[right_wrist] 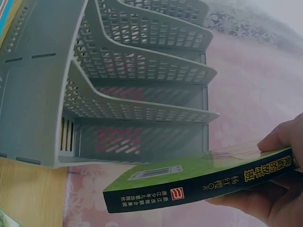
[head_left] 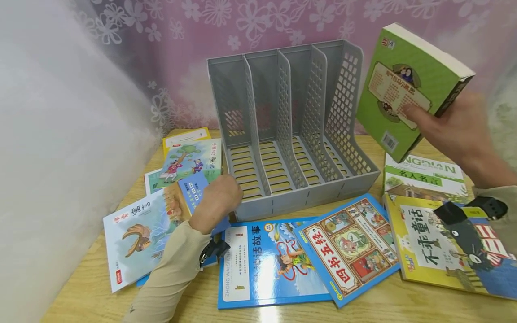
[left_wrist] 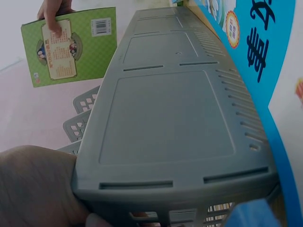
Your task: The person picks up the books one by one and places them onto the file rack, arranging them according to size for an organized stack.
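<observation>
My right hand [head_left: 464, 130] holds a thick green book [head_left: 400, 89] in the air, right of the grey desk file rack [head_left: 307, 195]. The thumb lies on the green cover, and the black spine [right_wrist: 199, 189] shows in the right wrist view. The rack stands on the table with its open compartments upward; bare slotted floors show in them. My left hand [head_left: 220, 197] grips the rack's front left corner, and in the left wrist view the hand [left_wrist: 38, 184] lies against the rack's edge. Its fingertips are mostly hidden.
Left of the rack lie several overlapping picture books [head_left: 141, 233]. In front are two blue books [head_left: 282, 287] [head_left: 351, 246], one overlapping the other. A yellow book [head_left: 428, 251] and a green-white book [head_left: 424, 175] lie at right. A flowered curtain [head_left: 258, 22] hangs behind.
</observation>
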`<state>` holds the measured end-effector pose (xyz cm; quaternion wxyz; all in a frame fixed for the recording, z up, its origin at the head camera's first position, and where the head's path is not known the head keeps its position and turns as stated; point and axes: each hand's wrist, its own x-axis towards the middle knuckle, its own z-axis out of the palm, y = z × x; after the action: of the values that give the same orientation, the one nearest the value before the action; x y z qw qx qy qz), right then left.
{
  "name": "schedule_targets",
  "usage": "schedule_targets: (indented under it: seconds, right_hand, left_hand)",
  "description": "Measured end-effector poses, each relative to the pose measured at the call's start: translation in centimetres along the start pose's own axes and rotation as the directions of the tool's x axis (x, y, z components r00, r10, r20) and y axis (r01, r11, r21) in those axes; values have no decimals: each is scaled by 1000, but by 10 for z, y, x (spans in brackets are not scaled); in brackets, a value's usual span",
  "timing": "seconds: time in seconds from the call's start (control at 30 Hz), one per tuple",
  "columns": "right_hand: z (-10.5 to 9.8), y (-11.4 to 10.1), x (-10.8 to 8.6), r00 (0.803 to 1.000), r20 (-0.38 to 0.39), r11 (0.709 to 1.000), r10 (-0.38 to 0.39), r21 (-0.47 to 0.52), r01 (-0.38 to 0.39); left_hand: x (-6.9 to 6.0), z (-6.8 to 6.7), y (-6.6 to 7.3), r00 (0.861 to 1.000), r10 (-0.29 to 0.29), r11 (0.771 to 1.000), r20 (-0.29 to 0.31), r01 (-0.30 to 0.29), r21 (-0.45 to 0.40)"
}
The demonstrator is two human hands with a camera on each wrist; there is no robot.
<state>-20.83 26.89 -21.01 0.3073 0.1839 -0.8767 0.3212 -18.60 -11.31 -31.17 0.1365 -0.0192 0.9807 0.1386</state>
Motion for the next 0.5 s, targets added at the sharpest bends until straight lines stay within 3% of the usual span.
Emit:
schedule_targets:
  seconds: [0.13, 0.3, 0.5]
  right_hand:
    - [-2, -6, 0, 997, 6, 996, 82, 45, -82]
    - [5, -14, 5, 970, 63, 961, 234, 136, -241]
    - [29, -8, 10, 946, 135, 921, 295, 224, -319]
  left_hand:
    - [0, -1, 0, 1000, 9, 1000, 3, -9, 11]
    - [0, -2, -3, 1000, -5, 1000, 2, 5, 12]
    - [0, -1, -5, 1000, -10, 1000, -4, 10, 7]
